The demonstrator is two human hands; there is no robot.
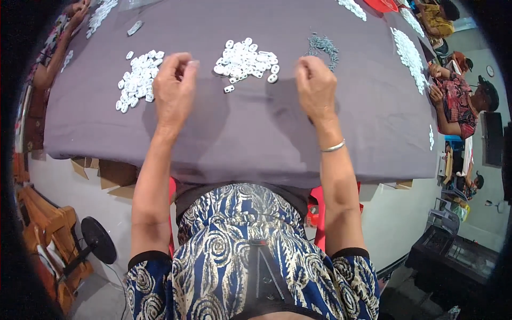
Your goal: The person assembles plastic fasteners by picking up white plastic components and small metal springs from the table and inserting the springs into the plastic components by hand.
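From where I stand, the work looks well short of finished: plenty of loose pieces lie in the middle heap [242, 57], and though another heap, the left heap [140, 80], sits to its left, I can't tell which pieces are done and which are waiting. To the right of the middle heap is a tangle of small grey screws [323, 44] – or something very like screws – with many left unused. The left hand [173, 88] is between the middle heap and the left heap, close beside the latter, its fingers curled in toward the thumb; something pale shows at the thumb tip, but I can't tell whether it is a piece or only the nail. The right hand [316, 88] is right of the middle heap, just below the screws, fingers bent and bunched; whether they pinch anything is hidden from me. The white pieces look like smooth, hard plastic – rounded oblongs, those in the middle heap showing dark holes – while the screws are thin and spiky. Beneath the middle heap spreads a soft, faintly creased, grey-mauve cloth [256, 133].
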